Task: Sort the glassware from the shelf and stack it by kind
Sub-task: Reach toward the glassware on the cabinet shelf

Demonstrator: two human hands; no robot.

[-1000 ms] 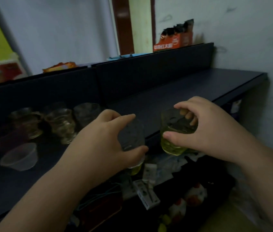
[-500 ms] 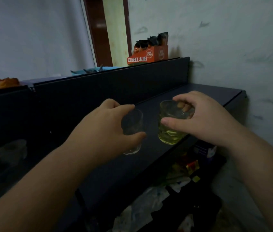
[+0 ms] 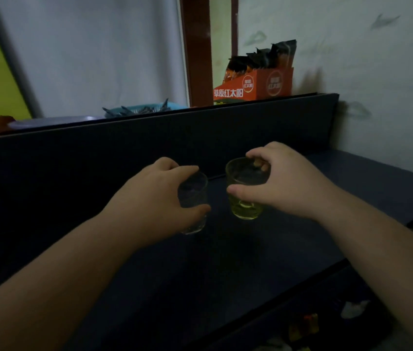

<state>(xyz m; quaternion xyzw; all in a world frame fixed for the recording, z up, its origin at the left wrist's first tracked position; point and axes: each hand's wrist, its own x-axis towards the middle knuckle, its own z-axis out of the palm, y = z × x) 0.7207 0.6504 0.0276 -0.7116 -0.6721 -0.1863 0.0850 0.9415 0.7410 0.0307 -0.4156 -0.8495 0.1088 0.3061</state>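
1. Dim room, dark shelf along a pale wall, an orange box up on the ledge behind.
2. Clear glass wrapped by left hand, thumb in front, fingers over the rim; green glass pinched at the rim by right hand.
3. Both upright, just beside each other, low over the shelf top; touching it or not, cannot tell.
4. Held side by side probably for setting down as a pair.

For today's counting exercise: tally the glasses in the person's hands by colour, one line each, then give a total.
Clear glass, in the left hand: 1
Green glass, in the right hand: 1
Total: 2
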